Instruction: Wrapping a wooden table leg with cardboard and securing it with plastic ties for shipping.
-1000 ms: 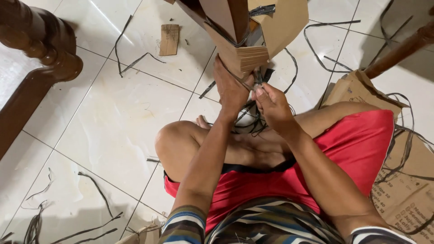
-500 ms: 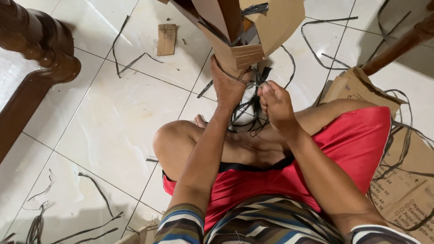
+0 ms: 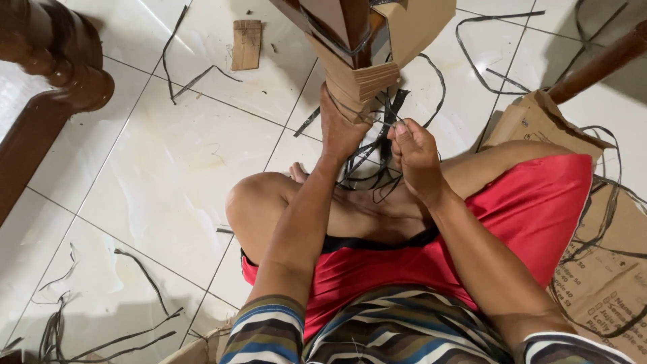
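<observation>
I sit cross-legged on a white tiled floor in red shorts. A wooden furniture leg wrapped in brown cardboard (image 3: 364,74) stands in front of me. My left hand (image 3: 340,125) grips the lower end of that cardboard wrap. My right hand (image 3: 414,155) is closed in a fist just to its right, pinching a thin black plastic strap (image 3: 387,125) that runs to the wrap. More loops of black strap (image 3: 367,176) lie tangled over my feet below both hands.
A dark carved wooden leg (image 3: 57,74) stands at the left. Flattened cardboard (image 3: 593,269) lies at the right under another wooden leg (image 3: 600,64). A small cardboard scrap (image 3: 247,44) and loose black straps (image 3: 135,269) litter the tiles.
My right hand has drawn back toward me and to the right with the strap. My left hand has stayed on the cardboard wrap.
</observation>
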